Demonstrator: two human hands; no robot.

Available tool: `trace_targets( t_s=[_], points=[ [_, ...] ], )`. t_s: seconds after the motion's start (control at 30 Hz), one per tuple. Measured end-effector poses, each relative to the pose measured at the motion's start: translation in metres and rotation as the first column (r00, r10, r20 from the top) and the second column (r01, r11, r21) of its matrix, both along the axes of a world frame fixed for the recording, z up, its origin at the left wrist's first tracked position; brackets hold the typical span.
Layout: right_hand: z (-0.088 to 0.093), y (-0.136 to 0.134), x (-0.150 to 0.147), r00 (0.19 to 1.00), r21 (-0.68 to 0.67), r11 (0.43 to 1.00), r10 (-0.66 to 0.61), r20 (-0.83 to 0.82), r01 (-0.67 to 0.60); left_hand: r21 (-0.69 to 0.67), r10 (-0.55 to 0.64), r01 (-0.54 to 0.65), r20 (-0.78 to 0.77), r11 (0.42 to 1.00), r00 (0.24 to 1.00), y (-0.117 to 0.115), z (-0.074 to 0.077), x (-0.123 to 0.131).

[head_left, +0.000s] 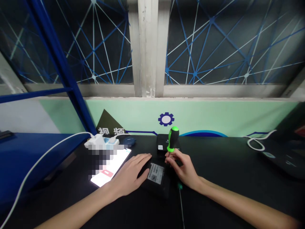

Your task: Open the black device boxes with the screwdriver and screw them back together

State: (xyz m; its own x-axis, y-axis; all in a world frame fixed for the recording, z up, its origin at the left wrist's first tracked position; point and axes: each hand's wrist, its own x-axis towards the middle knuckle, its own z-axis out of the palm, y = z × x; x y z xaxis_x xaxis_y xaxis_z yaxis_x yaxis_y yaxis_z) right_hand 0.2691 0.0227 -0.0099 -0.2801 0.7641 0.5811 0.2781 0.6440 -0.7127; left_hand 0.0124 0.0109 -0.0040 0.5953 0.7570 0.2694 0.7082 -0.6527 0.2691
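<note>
A flat black box with a white label (156,173) lies on the black table (214,168). My left hand (132,175) rests flat on its left side, fingers stretched out. My right hand (182,167) pinches the lower shaft of a screwdriver with a green and black handle (172,139), held upright with its tip on the box. Behind it sits a second small black box (163,143). Another thin screwdriver with a green collar (181,198) lies on the table under my right wrist.
A lit phone (111,167) lies to the left, beside a white power strip (101,141) with a white cable and a dark mouse (130,141). A white cable loop (256,144) and dark gear (286,159) sit at the right. A green wall panel and windows stand behind.
</note>
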Motion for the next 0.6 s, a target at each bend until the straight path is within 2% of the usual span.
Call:
trace_targets(
  t_s=[0.17, 0.4, 0.6],
  points=[
    [0.0023, 0.0002, -0.0011, 1.0, 0.016, 1.0, -0.01, 0.005, 0.01, 0.004, 0.017, -0.017, 0.007, 1.0, 1.0, -0.0004, -0.0021, 0.0],
    [0.0015, 0.0005, -0.0021, 1.0, -0.047, 0.999, 0.015, -0.01, -0.016, 0.02, 0.044, -0.044, 0.022, 0.999, 0.999, -0.0034, 0.0015, 0.0023],
    [-0.0029, 0.003, -0.001, 1.0, -0.049, 0.999, 0.02, -0.009, -0.021, 0.056, 0.115, -0.115, 0.011, 0.992, 0.993, -0.0065, 0.004, 0.0069]
  ],
)
